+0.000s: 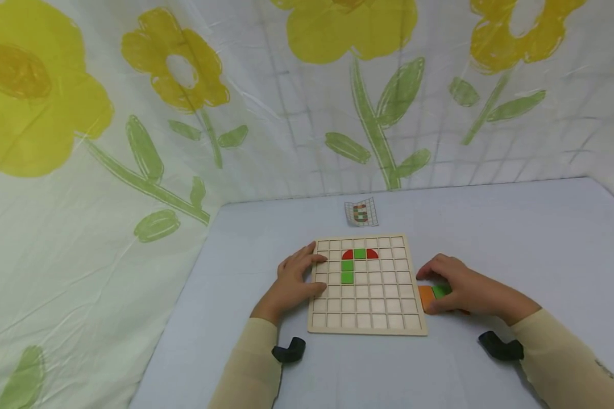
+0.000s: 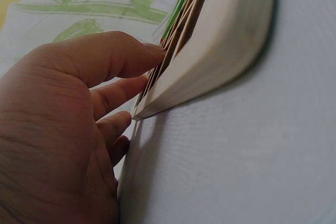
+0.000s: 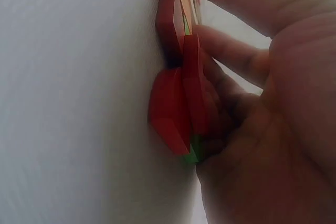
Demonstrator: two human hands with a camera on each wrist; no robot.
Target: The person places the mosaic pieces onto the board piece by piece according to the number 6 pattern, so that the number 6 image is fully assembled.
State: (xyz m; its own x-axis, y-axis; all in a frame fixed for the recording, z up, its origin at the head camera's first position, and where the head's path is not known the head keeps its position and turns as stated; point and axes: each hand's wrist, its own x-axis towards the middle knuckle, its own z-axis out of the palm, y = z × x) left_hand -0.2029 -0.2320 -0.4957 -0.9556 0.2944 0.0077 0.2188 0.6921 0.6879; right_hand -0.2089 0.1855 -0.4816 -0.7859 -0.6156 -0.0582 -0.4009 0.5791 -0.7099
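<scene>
A light wooden grid board (image 1: pixel 370 292) lies on the table. Green square tiles and two red rounded tiles (image 1: pixel 372 254) sit in its upper cells. My left hand (image 1: pixel 294 281) rests at the board's left edge, thumb and fingers spread apart; the left wrist view shows the thumb (image 2: pixel 118 56) over the rim. To the right of the board, my right hand (image 1: pixel 457 287) arches over a small group of tiles, its thumb touching an orange tile (image 1: pixel 426 298). A green tile (image 1: pixel 441 291) is beside it, and red tiles (image 3: pixel 170 108) lie below the palm. The hand partly hides the group.
Behind the board a small paper card (image 1: pixel 361 213) with a printed grid pattern lies on the white-covered table (image 1: pixel 522 238). A flower-printed curtain (image 1: pixel 266 113) hangs around the back and left. Black wrist devices (image 1: pixel 501 346) sit by both sleeves.
</scene>
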